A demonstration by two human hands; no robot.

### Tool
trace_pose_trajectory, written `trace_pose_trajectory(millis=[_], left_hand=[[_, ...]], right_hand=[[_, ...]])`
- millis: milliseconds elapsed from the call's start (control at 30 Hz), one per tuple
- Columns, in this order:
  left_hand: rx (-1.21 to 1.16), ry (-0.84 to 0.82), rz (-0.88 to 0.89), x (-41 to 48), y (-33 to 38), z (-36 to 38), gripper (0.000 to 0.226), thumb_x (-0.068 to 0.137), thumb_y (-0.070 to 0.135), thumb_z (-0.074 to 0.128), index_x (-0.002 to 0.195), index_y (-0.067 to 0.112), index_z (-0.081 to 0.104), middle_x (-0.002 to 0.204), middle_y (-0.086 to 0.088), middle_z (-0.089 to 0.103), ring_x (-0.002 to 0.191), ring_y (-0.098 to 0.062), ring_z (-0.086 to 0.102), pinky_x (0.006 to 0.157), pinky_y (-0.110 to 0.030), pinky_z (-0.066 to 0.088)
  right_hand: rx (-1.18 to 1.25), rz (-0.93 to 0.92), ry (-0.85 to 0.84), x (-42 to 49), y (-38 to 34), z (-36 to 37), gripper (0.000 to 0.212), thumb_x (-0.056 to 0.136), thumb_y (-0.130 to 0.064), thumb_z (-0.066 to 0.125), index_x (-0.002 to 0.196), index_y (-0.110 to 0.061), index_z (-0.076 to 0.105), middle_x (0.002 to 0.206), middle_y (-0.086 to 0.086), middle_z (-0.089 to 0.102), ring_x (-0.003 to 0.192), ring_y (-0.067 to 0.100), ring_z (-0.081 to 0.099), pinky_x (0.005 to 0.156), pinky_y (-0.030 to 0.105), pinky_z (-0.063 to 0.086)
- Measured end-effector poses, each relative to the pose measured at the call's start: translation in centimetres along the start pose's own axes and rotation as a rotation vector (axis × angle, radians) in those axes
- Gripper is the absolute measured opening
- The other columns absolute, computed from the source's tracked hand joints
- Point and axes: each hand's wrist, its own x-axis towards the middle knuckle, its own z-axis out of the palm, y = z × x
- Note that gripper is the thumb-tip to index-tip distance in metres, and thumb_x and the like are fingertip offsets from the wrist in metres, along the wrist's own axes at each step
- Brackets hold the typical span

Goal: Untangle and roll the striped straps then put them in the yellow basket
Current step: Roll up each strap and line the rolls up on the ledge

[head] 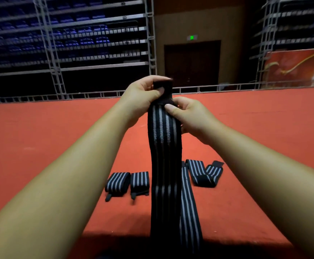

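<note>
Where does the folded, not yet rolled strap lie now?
In the head view the folded strap lies on the red floor, just right of the long strap that the left hand and right hand hold up.

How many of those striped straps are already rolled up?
2. Both lie on the red floor, left of the hanging strap: the left roll and the right roll, side by side. Others may hide behind that strap.

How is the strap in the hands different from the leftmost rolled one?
The held strap hangs long and unrolled; the leftmost rolled strap is a short bundle. The left hand and right hand grip the held strap; the rolled strap lies untouched on the floor. Both are black with stripes.
</note>
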Motion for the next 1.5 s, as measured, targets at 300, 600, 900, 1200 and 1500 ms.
trace_pose_trajectory(millis=[300, 600, 900, 1200, 1500], left_hand=[[-0.030, 0.068, 0.099, -1.6, 6.9, -0.8, 0.025, 0.103, 0.004, 0.069, 0.126, 0.012, 0.074, 0.114, -0.011, 0.079, 0.100, -0.021, 0.077, 0.086, -0.039, 0.065], [-0.124, 0.050, 0.045, -3.0, 7.6, -1.1, 0.029, 0.101, 0.017, 0.075, 0.128, 0.006, 0.074, 0.117, -0.015, 0.081, 0.109, -0.031, 0.079, 0.098, -0.048, 0.064], [-0.158, 0.114, 0.060, -2.9, 6.4, 0.3, 0.029, 0.101, -0.002, 0.069, 0.128, 0.005, 0.076, 0.110, -0.013, 0.083, 0.103, -0.028, 0.081, 0.089, -0.041, 0.066], [-0.325, -0.016, -0.084, -2.4, 5.1, -0.7, 0.033, 0.097, -0.008, 0.068, 0.124, 0.008, 0.077, 0.115, -0.011, 0.082, 0.108, -0.023, 0.079, 0.086, -0.028, 0.065], [-0.190, -0.080, -0.158, -2.1, 4.3, -1.2, 0.038, 0.097, -0.018, 0.058, 0.112, 0.010, 0.080, 0.106, -0.012, 0.083, 0.104, -0.021, 0.080, 0.081, -0.024, 0.064]], right_hand=[[-0.013, -0.090, 0.031, -2.4, -6.2, -0.6, 0.016, 0.111, -0.025, 0.060, 0.118, -0.020, 0.074, 0.096, 0.006, 0.079, 0.079, 0.017, 0.075, 0.062, 0.038, 0.064], [-0.098, -0.160, 0.251, -3.0, -8.8, -2.0, 0.020, 0.109, -0.032, 0.064, 0.118, -0.024, 0.079, 0.102, 0.002, 0.083, 0.095, 0.021, 0.081, 0.090, 0.055, 0.065], [-0.168, -0.206, 0.265, -3.0, -8.5, -2.3, 0.031, 0.114, -0.025, 0.055, 0.139, -0.028, 0.072, 0.104, -0.024, 0.073, 0.100, -0.014, 0.067, 0.092, 0.011, 0.053], [0.320, -0.063, 0.000, -2.3, -6.9, -4.0, 0.038, 0.112, -0.008, 0.054, 0.145, -0.020, 0.067, 0.129, 0.010, 0.078, 0.110, 0.020, 0.077, 0.076, 0.027, 0.064], [0.467, 0.040, -0.076, -2.0, -4.7, -5.0, 0.045, 0.110, 0.010, 0.038, 0.139, -0.005, 0.069, 0.113, 0.014, 0.079, 0.071, 0.009, 0.076, 0.053, 0.014, 0.055]])
